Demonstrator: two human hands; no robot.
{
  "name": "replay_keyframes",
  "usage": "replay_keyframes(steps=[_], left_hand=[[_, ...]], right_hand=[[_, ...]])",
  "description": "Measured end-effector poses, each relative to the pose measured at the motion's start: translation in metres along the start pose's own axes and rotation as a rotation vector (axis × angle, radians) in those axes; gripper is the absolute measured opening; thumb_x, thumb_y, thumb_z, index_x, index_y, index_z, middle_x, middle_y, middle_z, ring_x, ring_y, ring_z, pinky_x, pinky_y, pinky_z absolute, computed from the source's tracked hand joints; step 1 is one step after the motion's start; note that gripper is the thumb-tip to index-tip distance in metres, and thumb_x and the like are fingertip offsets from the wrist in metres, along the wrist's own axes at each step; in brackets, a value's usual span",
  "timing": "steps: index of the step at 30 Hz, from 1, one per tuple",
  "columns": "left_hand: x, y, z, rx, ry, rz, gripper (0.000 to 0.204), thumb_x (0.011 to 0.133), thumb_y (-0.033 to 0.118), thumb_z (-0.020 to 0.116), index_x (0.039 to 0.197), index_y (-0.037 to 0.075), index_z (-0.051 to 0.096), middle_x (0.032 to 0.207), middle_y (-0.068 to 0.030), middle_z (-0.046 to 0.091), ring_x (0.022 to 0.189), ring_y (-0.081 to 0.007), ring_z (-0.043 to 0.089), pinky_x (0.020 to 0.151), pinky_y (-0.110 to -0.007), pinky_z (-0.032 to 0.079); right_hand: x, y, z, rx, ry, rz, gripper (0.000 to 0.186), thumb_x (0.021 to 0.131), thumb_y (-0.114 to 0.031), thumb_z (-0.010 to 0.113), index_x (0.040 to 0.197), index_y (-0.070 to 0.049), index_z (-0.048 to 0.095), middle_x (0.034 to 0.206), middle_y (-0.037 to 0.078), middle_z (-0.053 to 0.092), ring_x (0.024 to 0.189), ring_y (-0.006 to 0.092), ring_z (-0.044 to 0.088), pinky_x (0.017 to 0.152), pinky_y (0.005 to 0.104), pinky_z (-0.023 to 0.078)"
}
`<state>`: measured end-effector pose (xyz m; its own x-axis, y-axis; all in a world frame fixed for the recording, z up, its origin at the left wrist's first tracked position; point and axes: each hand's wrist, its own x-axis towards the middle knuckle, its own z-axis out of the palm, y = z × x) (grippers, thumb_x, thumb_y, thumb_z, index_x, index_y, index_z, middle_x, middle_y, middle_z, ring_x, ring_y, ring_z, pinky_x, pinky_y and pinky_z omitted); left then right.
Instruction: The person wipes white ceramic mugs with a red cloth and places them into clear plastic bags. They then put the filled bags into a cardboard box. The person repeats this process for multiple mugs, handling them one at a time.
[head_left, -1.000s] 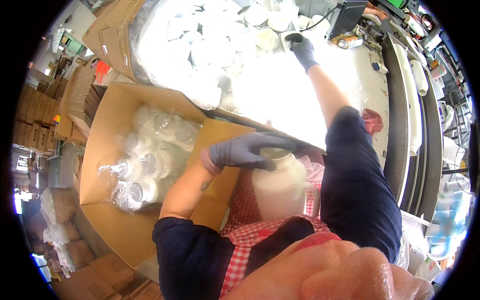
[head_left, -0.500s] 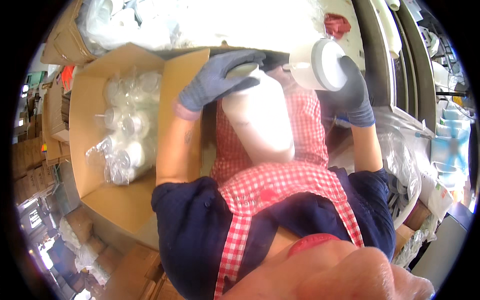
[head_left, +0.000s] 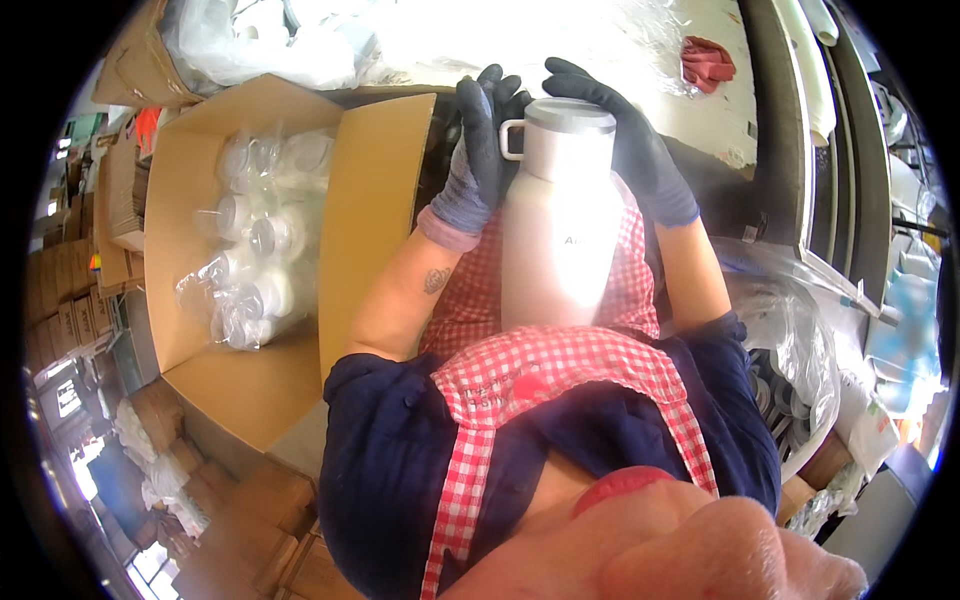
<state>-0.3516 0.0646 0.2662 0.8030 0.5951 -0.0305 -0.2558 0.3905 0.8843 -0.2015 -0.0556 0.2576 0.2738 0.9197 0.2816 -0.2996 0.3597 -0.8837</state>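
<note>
A tall white bottle (head_left: pixel 555 260) lies upright in view over my red checked apron (head_left: pixel 460 300), topped by a white handled lid (head_left: pixel 565 135) with a grey rim. My gloved right hand (head_left: pixel 640 150) is curved round the lid’s right side and back, its thumb hidden. My gloved left hand (head_left: pixel 480 140) is beside the lid’s handle on the left, fingers raised and slightly bent, with nothing visible in them.
At left, an open cardboard box (head_left: pixel 185 360) holds several white items in clear plastic. A bench (head_left: pixel 470 40) behind bears bagged white pieces and a red cloth (head_left: pixel 708 65). Dark rails with white rolls (head_left: pixel 820 70) and more plastic bags (head_left: pixel 800 350) are at right.
My right hand has come down from the bench with the lid, which now tops the bottle. My left hand has moved off the bottle’s mouth to beside the handle.
</note>
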Motion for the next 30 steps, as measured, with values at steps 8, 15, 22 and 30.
replay_keyframes(steps=[8,15,22,30], left_hand=[[0.046,0.027,-0.037,0.971,-0.263,0.707,0.051,0.100,0.037,0.055,0.137,0.002,0.047,0.128,-0.0165,0.059,0.113,-0.0263,0.061,0.097,-0.035,0.050],[0.053,0.025,0.022,1.319,-0.380,0.456,0.038,0.097,0.036,0.059,0.118,0.006,0.067,0.103,-0.0165,0.071,0.097,-0.0298,0.068,0.086,-0.033,0.052],[0.030,0.028,0.035,1.085,-0.481,0.476,0.024,0.082,0.016,0.066,0.104,0.007,0.070,0.100,-0.0159,0.070,0.090,-0.0333,0.069,0.077,-0.038,0.056],[0.050,0.018,0.002,0.528,-0.659,0.118,0.033,0.090,0.000,0.065,0.122,-0.004,0.060,0.127,-0.0149,0.062,0.116,-0.0203,0.060,0.095,-0.030,0.051]], right_hand=[[0.016,0.012,-0.004,-0.535,-0.006,0.085,0.042,0.103,-0.022,0.049,0.133,0.007,0.050,0.121,0.014,0.064,0.110,0.0186,0.062,0.096,0.0315,0.051],[-0.001,0.064,-0.033,-0.572,0.174,0.022,0.038,0.106,-0.024,0.040,0.127,0.005,0.053,0.118,0.011,0.061,0.107,0.0153,0.058,0.094,0.0293,0.048],[-0.033,0.043,-0.001,-0.386,0.191,-0.168,0.033,0.103,-0.021,0.044,0.110,0.006,0.060,0.093,0.014,0.066,0.086,0.0211,0.065,0.075,0.0328,0.053],[-0.005,-0.003,-0.001,-0.882,0.001,-0.017,0.022,0.087,-0.019,0.061,0.106,-0.008,0.064,0.112,0.018,0.064,0.096,0.0343,0.064,0.083,0.0401,0.053]])
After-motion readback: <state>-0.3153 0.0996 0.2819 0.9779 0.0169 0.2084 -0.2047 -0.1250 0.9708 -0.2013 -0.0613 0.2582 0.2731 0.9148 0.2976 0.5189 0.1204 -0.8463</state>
